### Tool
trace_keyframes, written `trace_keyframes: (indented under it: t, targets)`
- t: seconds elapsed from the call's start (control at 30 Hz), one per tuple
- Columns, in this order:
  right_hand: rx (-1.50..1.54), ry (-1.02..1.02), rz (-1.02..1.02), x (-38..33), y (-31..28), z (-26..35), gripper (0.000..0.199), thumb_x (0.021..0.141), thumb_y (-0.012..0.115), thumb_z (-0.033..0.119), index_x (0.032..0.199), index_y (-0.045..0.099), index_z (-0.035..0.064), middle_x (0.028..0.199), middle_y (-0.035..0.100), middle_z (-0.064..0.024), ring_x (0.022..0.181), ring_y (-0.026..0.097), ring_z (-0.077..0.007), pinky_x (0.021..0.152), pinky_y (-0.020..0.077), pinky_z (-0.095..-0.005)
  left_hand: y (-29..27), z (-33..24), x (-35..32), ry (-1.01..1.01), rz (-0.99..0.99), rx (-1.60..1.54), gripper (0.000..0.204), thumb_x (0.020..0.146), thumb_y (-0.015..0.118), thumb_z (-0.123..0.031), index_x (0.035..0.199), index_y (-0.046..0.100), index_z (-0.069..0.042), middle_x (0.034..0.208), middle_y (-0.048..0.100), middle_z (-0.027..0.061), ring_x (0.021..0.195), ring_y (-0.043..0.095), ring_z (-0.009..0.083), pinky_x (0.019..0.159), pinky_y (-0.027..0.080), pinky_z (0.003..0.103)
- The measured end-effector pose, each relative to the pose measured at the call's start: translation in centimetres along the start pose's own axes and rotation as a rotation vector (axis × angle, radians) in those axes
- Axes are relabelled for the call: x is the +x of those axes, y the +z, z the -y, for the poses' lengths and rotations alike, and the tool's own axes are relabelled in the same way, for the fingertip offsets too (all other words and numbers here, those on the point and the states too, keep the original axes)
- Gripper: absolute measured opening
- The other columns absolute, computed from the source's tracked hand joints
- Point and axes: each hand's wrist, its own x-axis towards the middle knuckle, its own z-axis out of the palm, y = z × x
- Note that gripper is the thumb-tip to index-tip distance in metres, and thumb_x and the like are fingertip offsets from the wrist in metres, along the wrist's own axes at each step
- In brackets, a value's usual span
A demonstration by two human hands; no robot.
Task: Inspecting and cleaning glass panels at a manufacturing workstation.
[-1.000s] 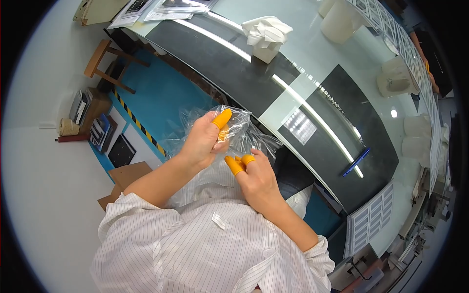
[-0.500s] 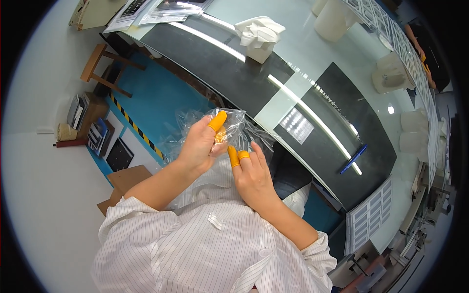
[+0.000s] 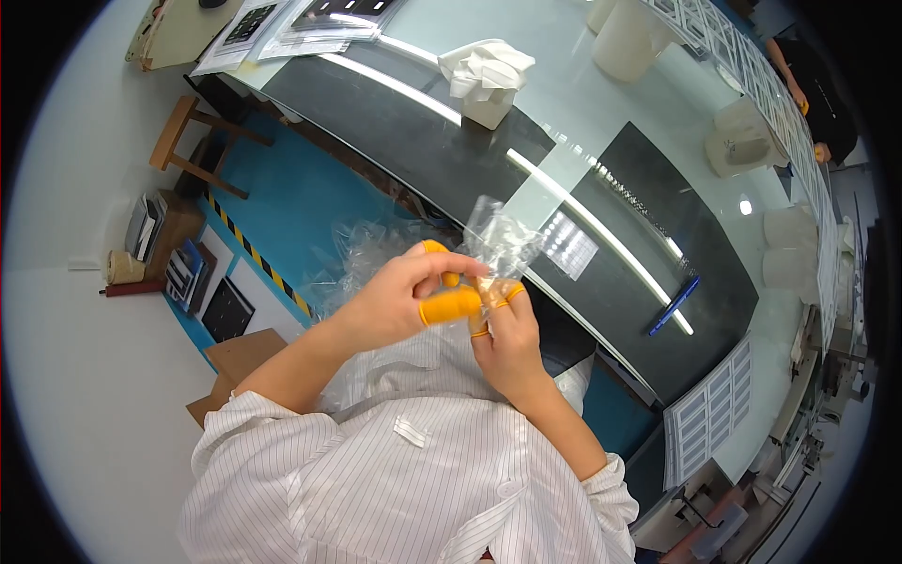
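Note:
A small crumpled clear plastic bag (image 3: 507,240) stands up between my hands, above the table's near edge. My right hand (image 3: 512,348) grips its lower end between thumb and fingers. From the left, my left hand (image 3: 385,296) reaches across with its index fingertip and thumb closed around the same end; its thumb is slightly blurred. Orange finger cots (image 3: 451,305) cover several fingertips on both hands. More loose clear plastic bags (image 3: 376,254) lie in a heap beyond my left forearm and over my lap.
The glass-topped table (image 3: 531,211) carries dark mats, a blue pen (image 3: 674,305), a box of white tissues (image 3: 489,108) and a printed sheet (image 3: 709,404). White bins (image 3: 742,136) stand along its far side. A wooden stool (image 3: 174,132) is at left. Another person (image 3: 817,94) stands far right.
The bag has moved right and up, from my left hand to between both hands. My right hand has closed on it. My left hand has swung right toward it.

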Motion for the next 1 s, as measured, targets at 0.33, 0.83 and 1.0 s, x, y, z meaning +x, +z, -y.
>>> trace_keyframes:
  t: [0.33,0.83,1.0]
  targets:
    - [0.007,0.169,-0.027,0.0,-1.4,0.1,0.025,0.068,0.058,-0.010,0.092,0.055,-0.0072,0.089,0.051,-0.0179,0.074,0.054,-0.0271,0.063,0.0468,-0.0285,1.7,0.8,1.2,0.496,-0.222,0.497,0.038,0.075,0.059,0.001,0.111,0.059,-0.010,0.101,0.058,0.0086,0.092,0.055,0.0206,0.074,0.045,0.024]
    - [-0.137,0.259,-0.023,-0.2,-3.9,-0.9,0.024,0.073,0.056,-0.008,0.098,0.057,-0.0067,0.086,0.051,-0.0155,0.071,0.054,-0.0254,0.061,0.0452,-0.0284,1.5,1.4,2.9,0.130,-0.074,-0.629,0.017,0.089,0.039,-0.001,0.097,0.054,-0.001,0.092,0.056,0.0086,0.081,0.056,0.0142,0.077,0.045,0.026]
    - [0.256,0.586,-0.137,0.3,-4.9,0.3,0.025,0.076,0.057,-0.005,0.101,0.056,-0.0050,0.089,0.053,-0.0091,0.073,0.055,-0.0163,0.066,0.0452,-0.0263,2.7,0.5,2.8,0.221,-0.076,-0.486,0.020,0.090,0.042,-0.004,0.103,0.056,0.000,0.093,0.056,0.0086,0.083,0.054,0.0140,0.077,0.044,0.024]
